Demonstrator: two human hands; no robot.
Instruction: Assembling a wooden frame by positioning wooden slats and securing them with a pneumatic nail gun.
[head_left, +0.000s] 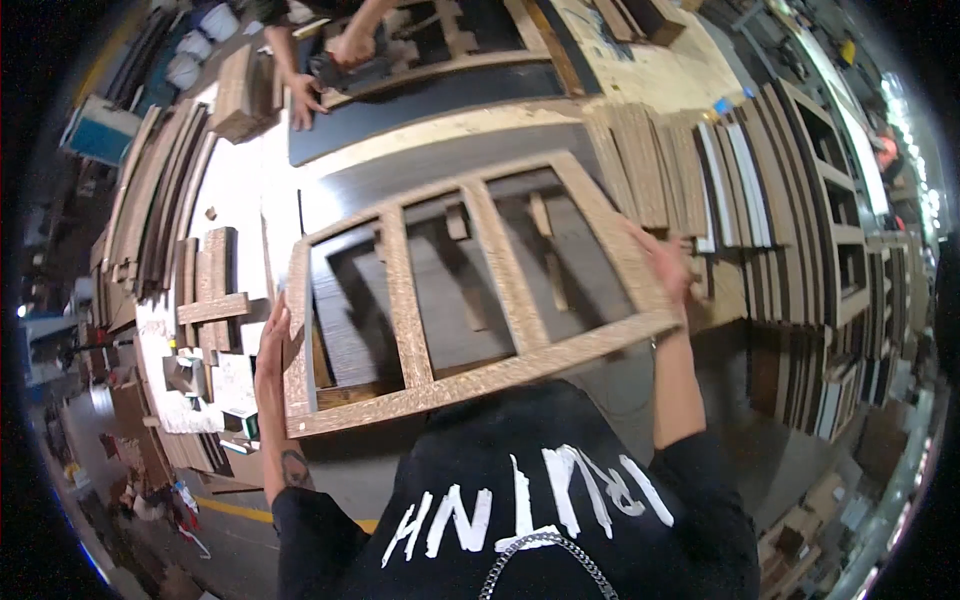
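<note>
A rectangular chipboard frame (410, 300) with two inner crossbars and three openings is held up in front of me, tilted, over the worktable. My left hand (273, 338) grips its left end piece, fingers along the outer edge. On the opposite end, my right hand (668, 268) is closed around the right side piece, slightly blurred. Through the openings shows a dark wood-grain panel (352, 345) lying beneath the frame. Short wooden blocks (457, 222) are visible through the openings as well.
Across the table, a co-worker's hands (352, 45) work with a dark tool over another frame on a black panel (430, 115). Board strips stand at left (165, 190) and right (655, 170), beside stacked frames (835, 180). Wood pieces (215, 290) lie on the white left surface.
</note>
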